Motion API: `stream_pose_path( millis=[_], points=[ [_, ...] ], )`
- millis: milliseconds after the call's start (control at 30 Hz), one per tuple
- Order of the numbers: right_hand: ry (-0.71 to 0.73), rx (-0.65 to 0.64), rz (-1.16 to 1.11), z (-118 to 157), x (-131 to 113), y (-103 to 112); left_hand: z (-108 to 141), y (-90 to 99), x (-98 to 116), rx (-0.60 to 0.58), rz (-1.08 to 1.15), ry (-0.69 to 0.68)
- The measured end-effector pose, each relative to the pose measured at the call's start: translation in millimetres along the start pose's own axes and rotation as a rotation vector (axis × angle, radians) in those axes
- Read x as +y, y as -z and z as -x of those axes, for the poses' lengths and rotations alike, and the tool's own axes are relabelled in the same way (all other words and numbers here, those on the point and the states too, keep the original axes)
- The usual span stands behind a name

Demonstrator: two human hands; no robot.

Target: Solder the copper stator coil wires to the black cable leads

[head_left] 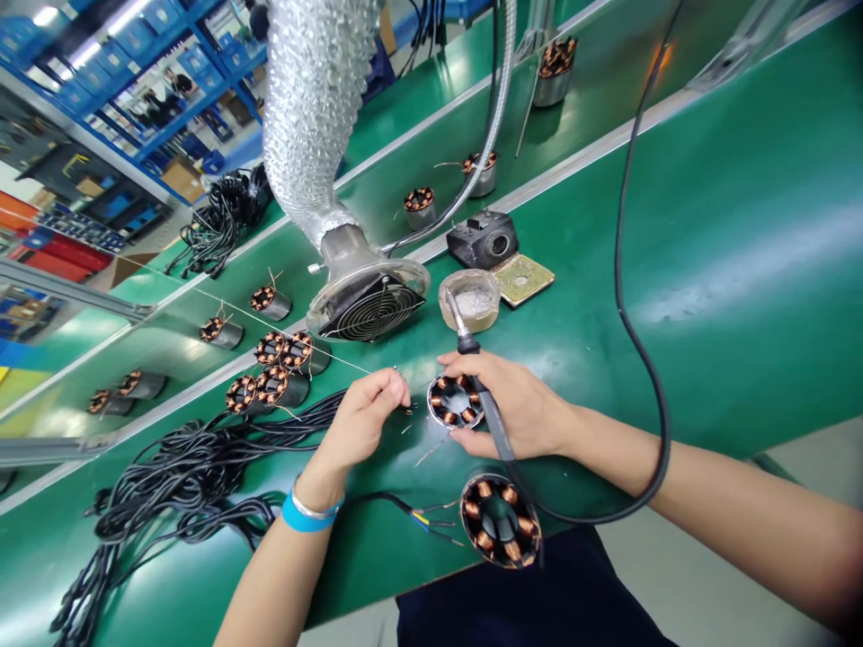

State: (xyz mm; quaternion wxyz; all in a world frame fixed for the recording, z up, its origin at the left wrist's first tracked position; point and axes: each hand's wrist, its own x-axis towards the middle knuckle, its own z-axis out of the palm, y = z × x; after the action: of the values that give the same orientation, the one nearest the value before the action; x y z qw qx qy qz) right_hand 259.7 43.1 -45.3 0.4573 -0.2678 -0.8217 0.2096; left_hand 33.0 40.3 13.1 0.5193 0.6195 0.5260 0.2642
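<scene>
My right hand [516, 404] is closed round a soldering iron [491, 413], its tip over a round pot [470, 301] of greyish material. The same hand's fingers also rest round a motor stator [456, 401] with copper windings. To its left, my left hand [370, 409] pinches a thin solder wire [283, 328] that runs in from the upper left. A second stator [500, 521] lies near the table's front edge, beside a black cable [397, 503] with stripped, coloured leads. Small wire bits lie between my hands.
Above the hands hangs a fume extractor [374, 310] on a foil duct [314, 108]. Black cables [195, 485] lie in a heap at left, with several stators [270, 382] behind. A black iron stand [482, 238] with a yellowish sponge [526, 279] is beyond the pot. The iron's cord [627, 305] loops over my right forearm.
</scene>
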Motion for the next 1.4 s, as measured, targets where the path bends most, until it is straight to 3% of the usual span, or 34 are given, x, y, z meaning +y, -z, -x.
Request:
stream_pose_path(
  millis=[100,167,267,367,433,567,700,767,1000,1067,1233,1333,1400],
  points=[
    [-0.004,0.004,0.003,-1,-1,0,-9,-9.0,13,-0.030,0.309,0.189],
    [-0.008,0.006,0.002,-1,-2,0,-9,-11.1,18,-0.001,0.360,0.247],
    [-0.012,0.004,-0.005,-2,-1,0,5,-5.8,19,0.054,0.132,0.196],
    [-0.011,0.005,-0.006,-2,-1,-2,27,2.5,16,-0.070,-0.135,0.196],
    [-0.007,0.008,0.004,-1,-1,-3,34,3.8,15,-0.106,-0.158,0.208],
    [0.013,0.025,0.029,0,-3,-3,24,-6.4,16,-0.024,0.082,0.215],
    [0.021,0.029,0.043,0,-5,-2,7,-19.2,14,-0.056,0.490,0.315],
    [0.008,0.013,0.047,0,-5,-2,8,-21.6,12,-0.053,0.528,0.300],
    [-0.011,-0.026,0.045,4,-1,-3,50,-16.9,8,-0.074,-0.222,0.075],
    [-0.026,-0.043,0.060,8,0,-4,55,-22.1,7,-0.077,-0.213,0.047],
    [-0.051,-0.082,0.092,12,2,-4,45,-36.3,4,-0.209,0.136,0.037],
    [-0.099,-0.097,0.093,13,5,-2,46,-26.8,2,-0.217,-0.110,-0.075],
    [-0.132,-0.095,0.084,15,7,-3,54,-11.4,-6,-0.102,-0.471,-0.070]
  ],
)
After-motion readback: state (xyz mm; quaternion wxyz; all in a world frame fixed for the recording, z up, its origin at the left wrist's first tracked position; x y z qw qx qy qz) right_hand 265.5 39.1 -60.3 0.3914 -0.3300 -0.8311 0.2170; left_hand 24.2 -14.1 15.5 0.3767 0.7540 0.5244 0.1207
